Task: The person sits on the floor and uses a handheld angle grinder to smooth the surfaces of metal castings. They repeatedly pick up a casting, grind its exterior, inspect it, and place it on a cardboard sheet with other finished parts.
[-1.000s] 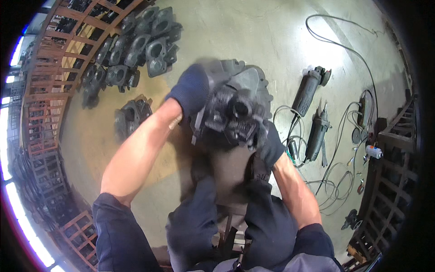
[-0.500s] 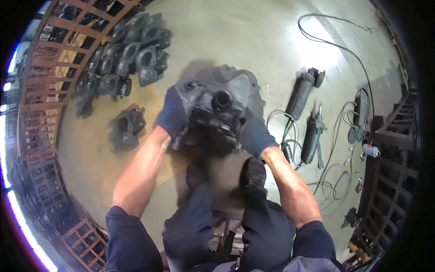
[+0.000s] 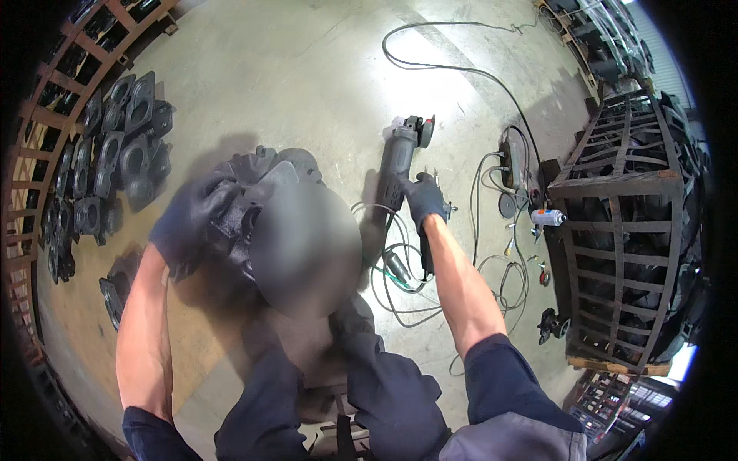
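Left hand (image 3: 194, 219) curled on casting (image 3: 254, 192), right hand (image 3: 424, 201) partly open at grinder (image 3: 397, 156)

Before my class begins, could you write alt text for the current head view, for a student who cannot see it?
A dark-blue-gloved left hand holds a bulky, dark grey metal casting, partly blurred, while the matching gloved right hand is at a long black-and-grey angle grinder. More dark metal castings lie farther left.
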Demonstrator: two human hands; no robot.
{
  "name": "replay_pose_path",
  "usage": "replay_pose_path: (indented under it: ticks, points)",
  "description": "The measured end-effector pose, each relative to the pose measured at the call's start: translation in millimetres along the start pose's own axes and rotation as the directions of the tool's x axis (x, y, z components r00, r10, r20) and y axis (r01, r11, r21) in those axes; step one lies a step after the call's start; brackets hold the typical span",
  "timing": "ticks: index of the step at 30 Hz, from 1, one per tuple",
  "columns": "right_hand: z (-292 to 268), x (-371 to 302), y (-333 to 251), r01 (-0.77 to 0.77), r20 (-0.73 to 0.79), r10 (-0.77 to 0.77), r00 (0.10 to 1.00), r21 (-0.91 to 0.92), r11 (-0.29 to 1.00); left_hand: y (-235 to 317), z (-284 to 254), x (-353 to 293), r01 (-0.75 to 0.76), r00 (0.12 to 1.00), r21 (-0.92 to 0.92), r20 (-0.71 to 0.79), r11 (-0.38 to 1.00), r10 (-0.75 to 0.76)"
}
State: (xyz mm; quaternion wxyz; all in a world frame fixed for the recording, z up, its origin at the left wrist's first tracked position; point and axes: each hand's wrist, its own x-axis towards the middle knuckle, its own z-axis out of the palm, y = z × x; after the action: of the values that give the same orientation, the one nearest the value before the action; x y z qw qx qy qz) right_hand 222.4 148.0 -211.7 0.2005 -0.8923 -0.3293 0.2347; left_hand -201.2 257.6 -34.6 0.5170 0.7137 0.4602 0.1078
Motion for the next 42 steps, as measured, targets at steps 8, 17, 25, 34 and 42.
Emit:
replay_pose_path:
  ticks: [8,17,25,34,42]
  points:
    - [70,46,-13,-0.141,0.037,0.146,0.989,-0.106,0.984,29,22,-82,0.010,0.765,0.340,-0.608,0.940,0.212]
    - [-6,-25,24,-0.180,0.418,-0.159,0.894,0.663,0.727,105,135,-87,-0.351,0.933,0.196,-0.007,0.916,0.359]
    - [-155,-183,-66,-0.224,0.395,-0.477,0.785,0.899,0.375,132,254,-54,0.008,0.956,-0.518,0.255,0.856,0.145]
    - [-213,-183,-149,0.539,0.220,-0.738,0.638,0.557,0.632,199,271,-81,0.060,0.936,-0.446,-0.286,0.893,-0.206]
    - [-187,-196,-166,0.337,0.336,-0.646,0.686,0.641,0.690,169,270,-62,-0.478,0.860,-0.726,-0.501,0.494,0.095]
